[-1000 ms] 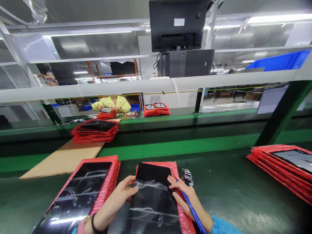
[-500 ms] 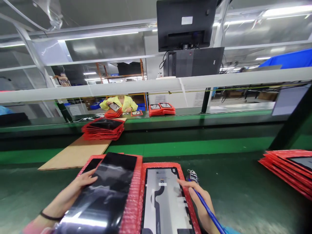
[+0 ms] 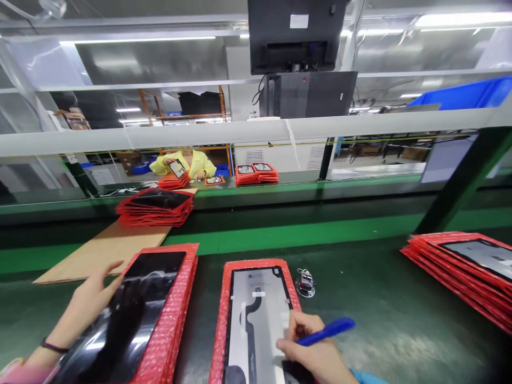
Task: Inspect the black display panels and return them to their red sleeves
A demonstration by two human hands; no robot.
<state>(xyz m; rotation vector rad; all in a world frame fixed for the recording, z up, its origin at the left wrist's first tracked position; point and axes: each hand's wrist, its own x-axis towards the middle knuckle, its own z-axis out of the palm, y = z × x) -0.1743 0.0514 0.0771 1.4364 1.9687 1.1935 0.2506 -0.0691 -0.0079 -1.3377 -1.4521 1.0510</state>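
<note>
My left hand (image 3: 86, 304) lies with its fingers apart at the left edge of a glossy black screen panel (image 3: 138, 304), which rests on a stack of red bubble-wrap sheets (image 3: 176, 320). My right hand (image 3: 316, 344) is closed round a blue pen (image 3: 328, 330) over the right side of a second panel (image 3: 262, 314). This one shows its silver-grey back with a dark curved strip and lies on red bubble wrap (image 3: 219, 325). The tip of the pen is hidden by my fingers.
A small metal-and-glass item (image 3: 305, 282) sits beyond my right hand. Red-wrapped panels are stacked at right (image 3: 460, 272) and far left (image 3: 156, 207), near a brown board (image 3: 108, 250). A person in yellow (image 3: 192, 162) handles a panel across the bench. A monitor (image 3: 298, 37) hangs above.
The black panel now lies flat on the left stack, apart from the silver-backed one. My left hand has shifted left with it. My right fingers have curled in, and the pen has swung round.
</note>
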